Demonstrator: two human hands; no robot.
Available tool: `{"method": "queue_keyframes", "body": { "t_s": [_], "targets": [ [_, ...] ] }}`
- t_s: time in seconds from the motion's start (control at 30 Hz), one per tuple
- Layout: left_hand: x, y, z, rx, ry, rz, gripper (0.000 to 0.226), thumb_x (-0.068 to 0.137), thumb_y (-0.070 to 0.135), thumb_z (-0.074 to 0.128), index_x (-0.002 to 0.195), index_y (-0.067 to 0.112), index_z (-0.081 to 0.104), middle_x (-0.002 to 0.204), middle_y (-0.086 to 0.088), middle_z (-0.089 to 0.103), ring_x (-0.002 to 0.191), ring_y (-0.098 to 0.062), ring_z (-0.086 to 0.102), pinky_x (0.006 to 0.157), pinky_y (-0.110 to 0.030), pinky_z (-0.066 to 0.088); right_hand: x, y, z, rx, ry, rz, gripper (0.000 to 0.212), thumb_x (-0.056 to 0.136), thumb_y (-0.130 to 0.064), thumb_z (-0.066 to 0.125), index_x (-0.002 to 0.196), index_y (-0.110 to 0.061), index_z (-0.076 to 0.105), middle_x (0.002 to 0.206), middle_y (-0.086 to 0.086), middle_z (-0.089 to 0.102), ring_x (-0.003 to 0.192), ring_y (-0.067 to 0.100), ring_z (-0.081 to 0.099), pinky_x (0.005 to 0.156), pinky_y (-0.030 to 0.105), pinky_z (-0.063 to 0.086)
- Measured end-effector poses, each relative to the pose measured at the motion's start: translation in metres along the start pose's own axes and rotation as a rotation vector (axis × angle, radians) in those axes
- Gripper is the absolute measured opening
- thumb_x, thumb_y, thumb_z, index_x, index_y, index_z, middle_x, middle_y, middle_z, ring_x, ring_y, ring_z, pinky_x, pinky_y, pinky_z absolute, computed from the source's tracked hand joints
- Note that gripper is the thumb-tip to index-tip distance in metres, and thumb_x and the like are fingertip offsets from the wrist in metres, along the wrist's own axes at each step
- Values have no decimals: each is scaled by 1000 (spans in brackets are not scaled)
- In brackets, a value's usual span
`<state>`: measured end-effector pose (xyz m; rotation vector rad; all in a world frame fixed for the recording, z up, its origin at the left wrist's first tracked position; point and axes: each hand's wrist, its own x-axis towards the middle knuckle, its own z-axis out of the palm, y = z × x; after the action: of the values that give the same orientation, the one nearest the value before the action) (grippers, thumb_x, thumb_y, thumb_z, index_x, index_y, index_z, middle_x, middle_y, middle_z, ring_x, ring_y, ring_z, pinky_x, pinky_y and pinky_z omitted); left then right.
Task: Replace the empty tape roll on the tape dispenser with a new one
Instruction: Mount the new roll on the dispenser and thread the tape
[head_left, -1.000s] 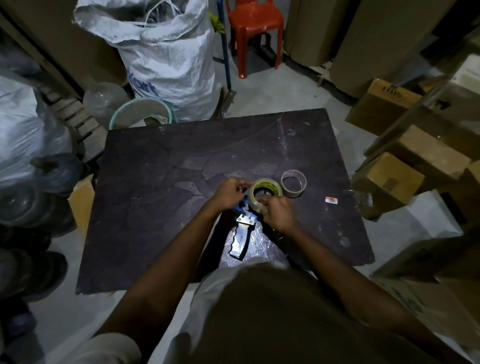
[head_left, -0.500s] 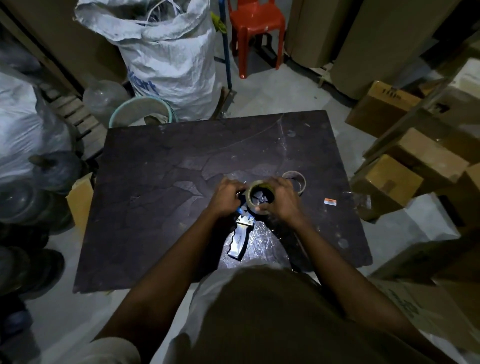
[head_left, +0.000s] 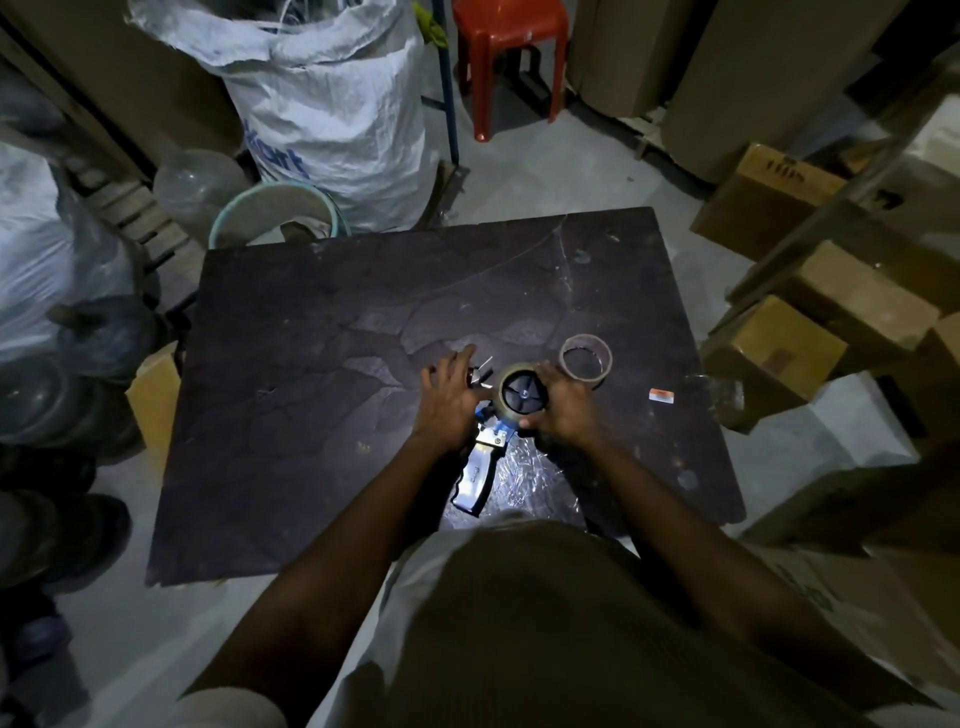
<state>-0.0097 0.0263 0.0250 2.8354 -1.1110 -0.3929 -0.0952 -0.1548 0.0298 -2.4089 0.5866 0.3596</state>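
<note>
The tape dispenser (head_left: 475, 475) lies flat on the dark table (head_left: 322, 395), its pale handle pointing toward me. A new tape roll (head_left: 506, 410) sits around the dispenser's black spoked hub. My right hand (head_left: 563, 410) grips the roll's right side. My left hand (head_left: 449, 397) presses on the dispenser's front end with fingers spread, hiding the blade part. The empty cardboard core (head_left: 586, 359) stands on the table just right of and beyond my right hand.
A small orange-white label (head_left: 661, 396) lies on the table at right. Crinkled plastic wrap (head_left: 524, 475) lies by the handle. Cardboard boxes (head_left: 774, 358) crowd the right side; a white sack (head_left: 337, 98), a bucket (head_left: 275, 218) and a red stool (head_left: 511, 31) stand beyond the table.
The new roll went from tilted above the dispenser to seated flat on the hub. My right hand shifted to the roll's right side; my left hand spread over the front end.
</note>
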Motion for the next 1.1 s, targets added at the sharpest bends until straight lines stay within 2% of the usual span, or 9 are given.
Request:
{"method": "queue_keyframes", "body": {
  "t_s": [0.1, 0.2, 0.27, 0.33, 0.43, 0.57, 0.73, 0.87, 1.1],
  "targets": [
    [4, 0, -9, -28, 21, -28, 44, 72, 38, 86, 115, 40, 74, 163, -13, 31, 139, -39, 33, 102, -55, 33, 2, -3, 3, -42, -38, 22, 101, 71, -32, 93, 154, -9, 39, 158, 15, 46, 142, 36, 47, 114, 42, 41],
    [-3, -6, -18, -242, 86, -187, 48, 81, 22, 79, 122, 44, 69, 157, -9, 33, 138, -35, 26, 106, -51, 26, 1, -2, 5, -75, 18, -31, 102, 72, -35, 92, 154, -6, 40, 162, 16, 42, 149, 35, 38, 120, 42, 33],
    [-16, -17, -17, -303, 151, -284, 55, 76, 17, 81, 122, 45, 69, 146, -10, 43, 133, -34, 30, 105, -50, 26, -2, -5, 1, -19, 78, -85, 81, 74, -29, 89, 145, -9, 55, 147, 15, 58, 138, 35, 49, 112, 42, 42],
    [-30, -26, -16, -295, 153, -293, 48, 78, 28, 83, 121, 46, 69, 138, -7, 49, 130, -35, 35, 102, -48, 29, -9, -11, 2, 24, 98, -140, 45, 80, -23, 84, 123, -13, 73, 122, 10, 73, 114, 29, 64, 92, 38, 52],
    [-44, -34, -9, -255, 129, -203, 33, 87, 33, 74, 118, 44, 72, 118, -3, 59, 116, -31, 46, 90, -39, 29, -22, -28, 17, 54, 7, -186, 30, 82, -37, 83, 107, -19, 79, 100, 0, 78, 89, 17, 69, 71, 27, 46],
    [-43, -35, -7, -168, 178, -111, 28, 84, 46, 72, 108, 35, 79, 92, -3, 64, 96, -31, 57, 80, -41, 38, -23, -35, 46, -53, -21, -260, 40, 78, -52, 82, 96, -17, 75, 98, 7, 73, 90, 26, 67, 68, 29, 35],
    [-27, -37, -17, 35, 73, 95, 36, 83, 50, 73, 117, 39, 74, 104, -1, 63, 105, -26, 55, 83, -39, 39, -21, -28, 49, -22, 50, -220, 31, 80, -43, 82, 93, -15, 81, 96, 9, 77, 87, 27, 70, 68, 27, 32],
    [-21, -41, -16, 94, 50, 216, 32, 76, 48, 77, 105, 33, 79, 98, -1, 67, 101, -27, 58, 79, -37, 41, -17, -26, 53, -16, 58, -183, 32, 77, -46, 83, 91, -17, 83, 93, 7, 79, 84, 25, 72, 68, 24, 33],
    [-30, -40, 4, 4, 217, 178, 28, 73, 34, 81, 99, 23, 78, 93, -2, 66, 89, -27, 59, 71, -35, 39, -14, -24, 55, 43, 75, -172, 30, 76, -45, 85, 88, -18, 84, 87, 6, 79, 75, 18, 67, 66, 23, 32]
  ]
}}
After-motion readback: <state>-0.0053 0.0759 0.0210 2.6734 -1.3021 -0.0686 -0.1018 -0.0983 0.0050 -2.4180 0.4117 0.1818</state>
